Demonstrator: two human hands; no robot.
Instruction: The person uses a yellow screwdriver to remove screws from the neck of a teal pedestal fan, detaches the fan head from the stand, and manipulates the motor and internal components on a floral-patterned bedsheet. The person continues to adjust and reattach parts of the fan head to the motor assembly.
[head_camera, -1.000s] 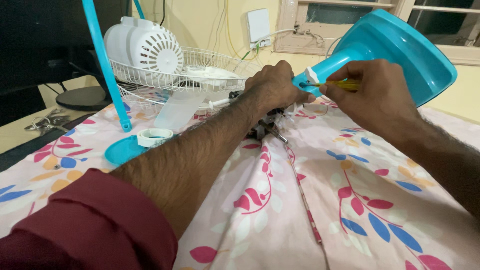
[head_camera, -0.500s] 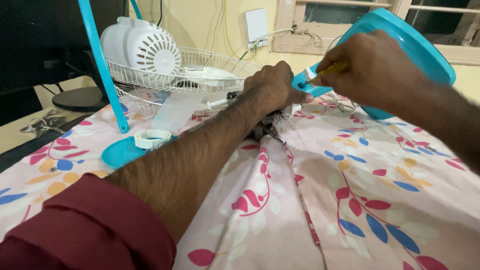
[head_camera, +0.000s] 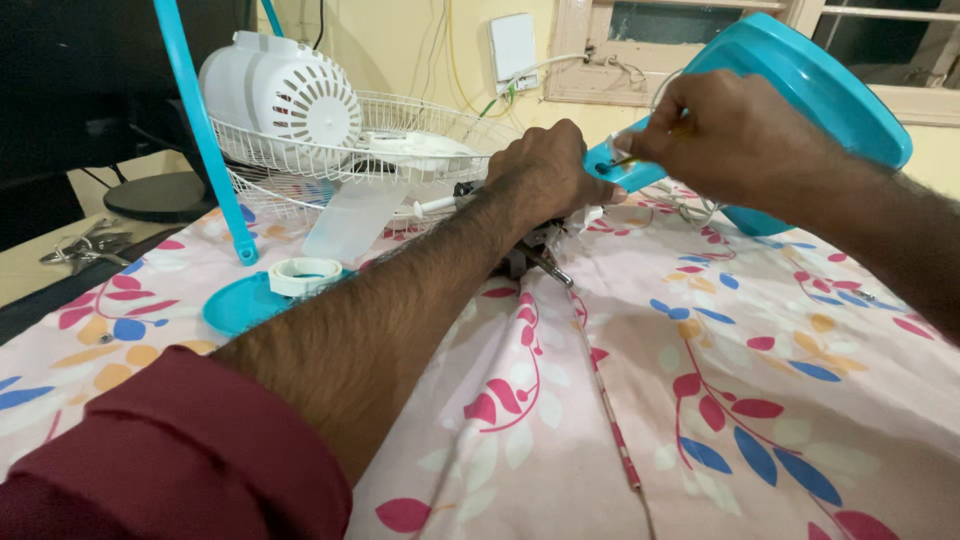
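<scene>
My left hand (head_camera: 545, 175) is closed around the narrow neck of a blue plastic fan base (head_camera: 800, 90), which is tilted up off the cloth. My right hand (head_camera: 720, 135) pinches a small yellowish tool, mostly hidden by my fingers, against the end of that neck. Under my left hand lies a dark metal part with a shaft (head_camera: 540, 260) on the floral cloth. What the tool's tip touches is hidden.
A white fan motor housing (head_camera: 280, 95) and a wire fan guard (head_camera: 400, 135) lie at the back left with a clear blade (head_camera: 355, 215). A blue rod (head_camera: 205, 140), a blue disc (head_camera: 235, 300) and a white tape roll (head_camera: 305, 275) sit left. Keys (head_camera: 85, 245) lie far left.
My right hand has moved up and left along the blue neck, closer to my left hand. The left hand stays clamped in place.
</scene>
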